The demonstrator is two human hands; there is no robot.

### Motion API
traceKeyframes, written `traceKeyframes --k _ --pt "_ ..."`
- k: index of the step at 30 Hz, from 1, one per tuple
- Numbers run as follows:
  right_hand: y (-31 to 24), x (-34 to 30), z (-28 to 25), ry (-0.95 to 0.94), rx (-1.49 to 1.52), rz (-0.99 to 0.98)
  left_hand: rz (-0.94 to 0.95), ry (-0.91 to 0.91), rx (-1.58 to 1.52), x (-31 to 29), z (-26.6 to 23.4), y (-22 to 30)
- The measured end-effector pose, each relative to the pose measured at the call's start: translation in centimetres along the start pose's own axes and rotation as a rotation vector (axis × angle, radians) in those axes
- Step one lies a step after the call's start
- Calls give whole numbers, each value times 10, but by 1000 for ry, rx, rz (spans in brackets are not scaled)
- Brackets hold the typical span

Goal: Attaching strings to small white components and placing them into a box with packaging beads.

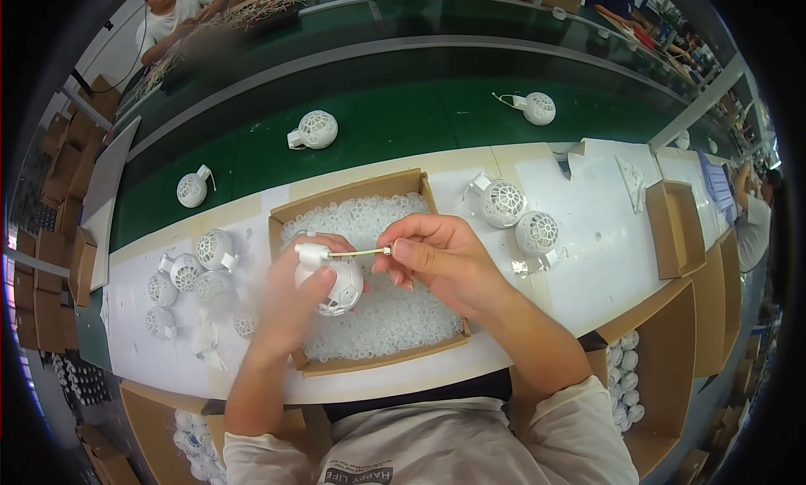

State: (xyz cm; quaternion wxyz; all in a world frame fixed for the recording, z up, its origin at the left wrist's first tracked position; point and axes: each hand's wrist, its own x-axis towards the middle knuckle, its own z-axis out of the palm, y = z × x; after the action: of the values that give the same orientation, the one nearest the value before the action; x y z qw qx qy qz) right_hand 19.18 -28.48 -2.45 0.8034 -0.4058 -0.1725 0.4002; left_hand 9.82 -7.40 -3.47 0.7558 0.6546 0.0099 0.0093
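- While the left hand [288,290] has its grip around a white openwork ball [346,285], the right hand [441,262] pinches the ball's yellowish wire [359,253] near its end.
- Ball: above cardboard box [357,196] of translucent rings [382,330], tabletop [600,254] beneath.

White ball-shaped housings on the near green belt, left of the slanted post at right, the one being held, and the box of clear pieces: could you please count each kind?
Housings on the belt: 3
Held housing, in the left hand: 1
Box of clear pieces: 1
Total: 5
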Motion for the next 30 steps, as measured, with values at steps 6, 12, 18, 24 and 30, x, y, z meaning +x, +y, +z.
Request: traceKeyframes --k 6,12,18,24,30 --pt "-2 0 7 113 -247 -82 -64 102 -41 -3 10 7" --pt "2 -9 11 221 -577 -281 238 208 327 2 11 -4" --pt "3 -9 16 198 -459 -258 406 238 497 -9 9 -4" --pt "5 -3 13 38 -377 -231 269 145 496 -19 13 -6" --pt "17 -6 18 98 -579 -447 23 -66 231 -4 20 5"
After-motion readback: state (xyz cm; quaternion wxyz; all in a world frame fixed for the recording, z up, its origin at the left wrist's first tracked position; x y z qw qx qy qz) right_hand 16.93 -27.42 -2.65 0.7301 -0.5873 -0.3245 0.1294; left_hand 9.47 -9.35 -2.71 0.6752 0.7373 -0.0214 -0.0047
